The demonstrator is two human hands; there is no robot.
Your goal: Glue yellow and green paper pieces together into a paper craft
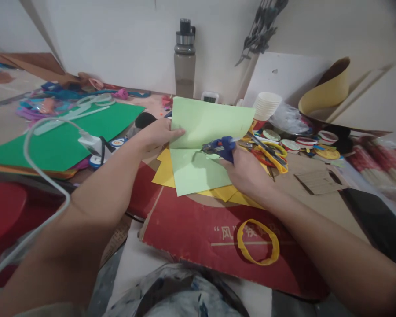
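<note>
Your left hand pinches the left edge of the light green paper, thumb on top, at its fold. Your right hand has its grip closed around the blue scissors, blades lying against the sheet. Yellow sheets lie directly beneath the paper on red cardboard.

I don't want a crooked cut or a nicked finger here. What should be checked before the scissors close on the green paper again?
1. Left hand grips the green paper at its left edge: ok.
2. Left fingers clear of the blades: ok.
3. Right hand holds the scissors: ok.
4. Blades on the paper's fold: cannot tell.
5. Yellow sheets underneath clear of the blades: cannot tell.
</note>
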